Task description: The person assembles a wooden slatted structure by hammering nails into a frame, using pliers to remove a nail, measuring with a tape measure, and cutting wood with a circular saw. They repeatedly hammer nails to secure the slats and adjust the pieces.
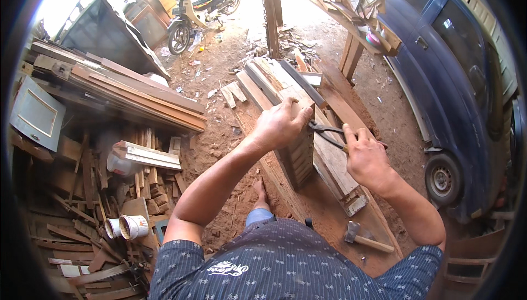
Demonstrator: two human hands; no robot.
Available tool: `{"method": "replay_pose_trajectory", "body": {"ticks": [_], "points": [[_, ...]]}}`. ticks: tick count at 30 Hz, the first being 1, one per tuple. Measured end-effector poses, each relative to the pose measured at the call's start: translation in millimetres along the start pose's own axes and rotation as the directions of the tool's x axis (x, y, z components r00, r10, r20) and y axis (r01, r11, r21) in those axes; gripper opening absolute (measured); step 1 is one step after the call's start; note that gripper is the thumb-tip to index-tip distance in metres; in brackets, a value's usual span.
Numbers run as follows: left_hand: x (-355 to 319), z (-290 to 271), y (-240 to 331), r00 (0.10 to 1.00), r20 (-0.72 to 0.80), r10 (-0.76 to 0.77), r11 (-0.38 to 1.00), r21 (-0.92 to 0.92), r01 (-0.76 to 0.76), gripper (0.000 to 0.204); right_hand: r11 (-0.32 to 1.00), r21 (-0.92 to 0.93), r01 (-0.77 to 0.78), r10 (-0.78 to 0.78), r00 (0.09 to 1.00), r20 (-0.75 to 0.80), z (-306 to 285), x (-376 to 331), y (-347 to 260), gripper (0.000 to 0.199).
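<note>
Gap between timber [332, 172] and car [466, 119]; post [270, 14] beyond timber

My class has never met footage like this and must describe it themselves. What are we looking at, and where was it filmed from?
There is no robot: these are a person's two bare hands. The single picture comes from a wide fisheye camera on the person's head, looking down, so straight edges bend near the rim; its left is the person's left.

The left hand is on the top of a slatted wooden piece standing on edge. The right hand holds dark pincers, their jaws near the left thumb; whether they grip anything is unclear.

On the brown work surface lie long planks and a hammer. Beyond are a blue car and a motorbike.
</note>
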State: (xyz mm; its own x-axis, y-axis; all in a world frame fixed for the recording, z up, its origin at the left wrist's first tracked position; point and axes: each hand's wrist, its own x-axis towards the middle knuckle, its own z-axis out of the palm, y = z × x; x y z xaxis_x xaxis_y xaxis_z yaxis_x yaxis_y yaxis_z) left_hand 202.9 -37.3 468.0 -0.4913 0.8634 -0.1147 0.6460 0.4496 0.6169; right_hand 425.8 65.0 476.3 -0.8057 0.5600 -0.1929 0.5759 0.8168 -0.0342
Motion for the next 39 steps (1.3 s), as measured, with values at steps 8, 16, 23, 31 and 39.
{"method": "replay_pose_trajectory", "body": {"ticks": [8,16,23,31,39], "points": [[2.8,3.8,-4.6,1.000,-0.016,0.002,0.999,-0.046,-0.003,0.075,0.978,-0.207,0.030,-0.054,0.993,-0.109,14.8,-4.1,-12.2,0.065],[1.4,-9.5,1.8,0.998,0.021,-0.052,0.999,-0.011,0.053,0.070,0.999,-0.026,-0.022,0.016,0.981,-0.193,8.4,-2.8,3.8,0.068],[3.4,-12.7,9.6,0.993,0.085,-0.085,0.993,-0.069,0.091,0.066,0.993,0.119,-0.012,0.028,0.991,-0.133,23.1,-1.0,19.7,0.067],[12.0,-1.2,-1.7,1.000,0.005,-0.030,0.992,-0.122,0.031,0.062,0.995,0.103,-0.006,0.035,0.956,-0.290,28.2,10.2,18.0,0.068],[16.0,2.3,-3.1,1.000,-0.001,-0.029,0.993,-0.113,0.029,0.064,0.997,-0.070,-0.041,0.018,0.954,-0.300,32.4,23.0,3.6,0.057]]}}
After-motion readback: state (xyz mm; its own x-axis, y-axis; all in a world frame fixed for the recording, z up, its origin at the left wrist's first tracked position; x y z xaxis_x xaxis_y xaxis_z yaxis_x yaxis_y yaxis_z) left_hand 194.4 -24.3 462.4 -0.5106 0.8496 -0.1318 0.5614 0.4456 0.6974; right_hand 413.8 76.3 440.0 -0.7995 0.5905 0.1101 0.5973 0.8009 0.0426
